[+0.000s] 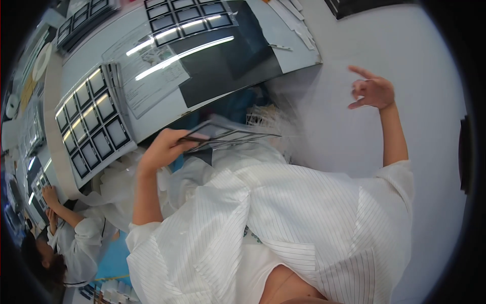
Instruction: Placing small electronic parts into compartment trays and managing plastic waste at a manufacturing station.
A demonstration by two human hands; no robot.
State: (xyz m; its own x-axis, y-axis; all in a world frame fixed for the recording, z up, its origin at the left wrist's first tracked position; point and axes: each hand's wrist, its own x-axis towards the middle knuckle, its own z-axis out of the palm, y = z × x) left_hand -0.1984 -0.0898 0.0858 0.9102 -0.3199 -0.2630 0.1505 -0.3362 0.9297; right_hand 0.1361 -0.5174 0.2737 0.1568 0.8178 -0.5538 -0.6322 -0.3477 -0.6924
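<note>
Head view: my left hand pinches thin black-gridded sheeting, mid-frame, at its left end. My right hand, upper right, is empty, fingers loosely parted. Sheeting looks light, semi-stiff, probably slippery, scratch-prone; best held by borders.

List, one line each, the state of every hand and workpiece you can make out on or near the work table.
Bare left hand: closed on a thin black-framed panel.
That panel: held up, tilted, blurred.
Bare right hand: empty, held out, fingers partly curled.
Black-framed grid panels at left: stacked, lying flat.
Black-framed grid panels at top: lying flat.
Dark grey sheet: flat on the white table.
</note>
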